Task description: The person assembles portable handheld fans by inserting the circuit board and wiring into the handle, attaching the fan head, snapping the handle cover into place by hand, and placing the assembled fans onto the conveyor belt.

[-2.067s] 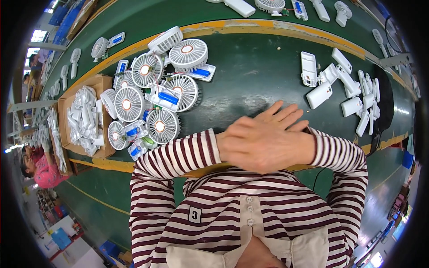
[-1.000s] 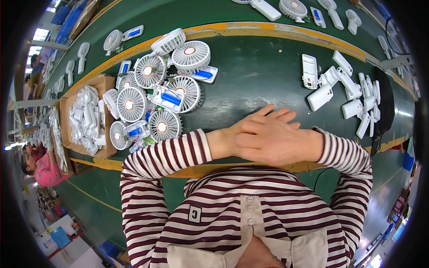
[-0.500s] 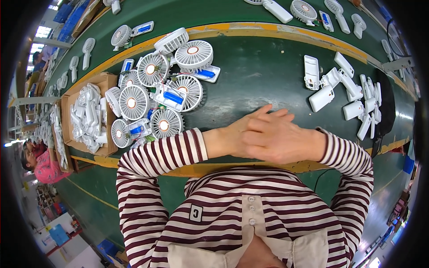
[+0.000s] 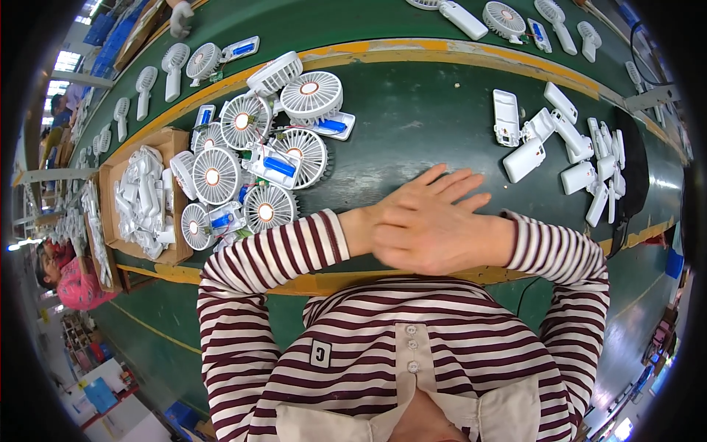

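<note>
My left hand (image 4: 440, 187) lies over the near side of the green table, palm down, its fingers stretched out and spread. Across its back rests my right hand (image 4: 442, 239), with the fingers bent round it near the wrist and slightly blurred. Neither hand holds a part. To their left is a pile of white handheld fans (image 4: 219, 175) with round grilles, some with blue batteries (image 4: 280, 166) showing in open handles. White plastic handle shells (image 4: 524, 160) lie loose to the right of the hands.
A cardboard box (image 4: 108, 214) of white plastic parts stands at the left. Beyond a yellow edge strip (image 4: 412, 46), more handheld fans (image 4: 145, 85) lie on a green surface. A white-gloved hand (image 4: 180, 18) reaches in at the far left. A person in pink (image 4: 79, 286) is at the left.
My right hand has slid toward the left wrist, and my left fingers are more spread. A gloved hand shows more at the far left, where another fan now lies beyond the strip.
</note>
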Tool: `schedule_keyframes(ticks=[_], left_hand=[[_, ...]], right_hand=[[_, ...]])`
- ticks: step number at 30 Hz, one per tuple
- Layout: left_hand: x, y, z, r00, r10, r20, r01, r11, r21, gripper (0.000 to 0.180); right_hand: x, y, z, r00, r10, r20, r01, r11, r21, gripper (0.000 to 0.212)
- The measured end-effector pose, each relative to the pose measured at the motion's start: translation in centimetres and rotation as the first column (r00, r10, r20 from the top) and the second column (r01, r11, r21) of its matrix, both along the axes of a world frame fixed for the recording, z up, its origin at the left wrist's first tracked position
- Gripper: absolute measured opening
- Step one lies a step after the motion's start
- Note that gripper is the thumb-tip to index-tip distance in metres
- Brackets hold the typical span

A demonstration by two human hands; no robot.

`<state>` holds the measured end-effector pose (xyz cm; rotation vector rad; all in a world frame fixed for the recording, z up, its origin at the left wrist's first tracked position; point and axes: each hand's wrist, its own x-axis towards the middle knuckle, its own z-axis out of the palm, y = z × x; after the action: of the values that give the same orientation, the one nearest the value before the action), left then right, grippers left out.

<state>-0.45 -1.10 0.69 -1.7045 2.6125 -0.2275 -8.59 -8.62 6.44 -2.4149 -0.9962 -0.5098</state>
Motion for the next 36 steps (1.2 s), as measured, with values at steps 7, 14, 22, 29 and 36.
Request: schedule_keyframes(ticks=[7,14,22,29,36], left_hand=[[2.2,1.6,1.4,0.87,0.134,-0.475,0.011,0.957,0.289,0.065],[-1.5,-0.5,-1.0,0.953,-0.068,-0.294,0.086,0.995,0.047,0.082],[1.6,0.2,4.4,0.854,0.052,-0.518,0.109,0.955,0.276,0.068],[3.9,1.3,6.4,0.811,0.186,-0.555,-0.131,0.982,0.138,0.065],[5.9,6.0,4.4,0.655,0.401,-0.641,-0.354,0.912,0.208,0.051]], right_hand=[[-2.0,-3.2,-0.2,0.988,-0.144,-0.054,0.14,0.988,-0.062,0.024],[0.3,0.6,-0.7,0.996,-0.076,0.044,0.075,0.997,0.03,0.023],[-1.6,-4.0,2.0,0.992,-0.126,0.023,0.127,0.991,-0.044,0.022],[-0.9,-16.3,1.3,0.759,-0.649,0.047,0.65,0.759,-0.015,0.017],[3.3,-38.3,-2.9,-0.124,-0.989,-0.083,0.983,-0.111,-0.145,0.052]])
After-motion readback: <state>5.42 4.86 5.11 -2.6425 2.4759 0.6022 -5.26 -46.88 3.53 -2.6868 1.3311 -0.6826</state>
